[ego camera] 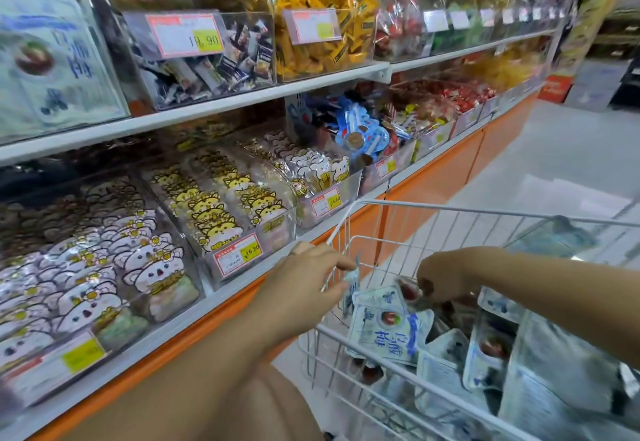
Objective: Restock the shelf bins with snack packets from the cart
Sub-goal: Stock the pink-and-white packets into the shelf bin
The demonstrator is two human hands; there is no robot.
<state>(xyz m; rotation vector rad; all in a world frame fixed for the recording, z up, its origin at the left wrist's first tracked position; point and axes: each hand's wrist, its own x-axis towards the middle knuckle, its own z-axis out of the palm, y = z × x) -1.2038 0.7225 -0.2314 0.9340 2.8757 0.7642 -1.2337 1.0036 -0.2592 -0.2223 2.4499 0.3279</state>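
A small packet (pixel 350 283) appears pinched by the left hand (pixel 311 278) at the cart (pixel 450 210) rim. The right hand (pixel 440 279) is curled into the packets (pixel 384 323) at 5 o'clock, its hold not discernible. Several should be gathered flat before being carried to the bins (pixel 207 257) at 10 o'clock.

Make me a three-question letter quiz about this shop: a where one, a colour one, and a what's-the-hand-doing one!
1. Where does the right hand reach? A) into the cart B) top shelf C) floor
2. What colour is the shelf base? A) green B) orange C) purple
3. What is the left hand doing? A) waving B) pressing a price tag C) pinching a pale blue packet
Answers: A, its fingers dip among the cart's packets; B, orange panels run under the bins; C, fingers pinch it at the cart's rim.
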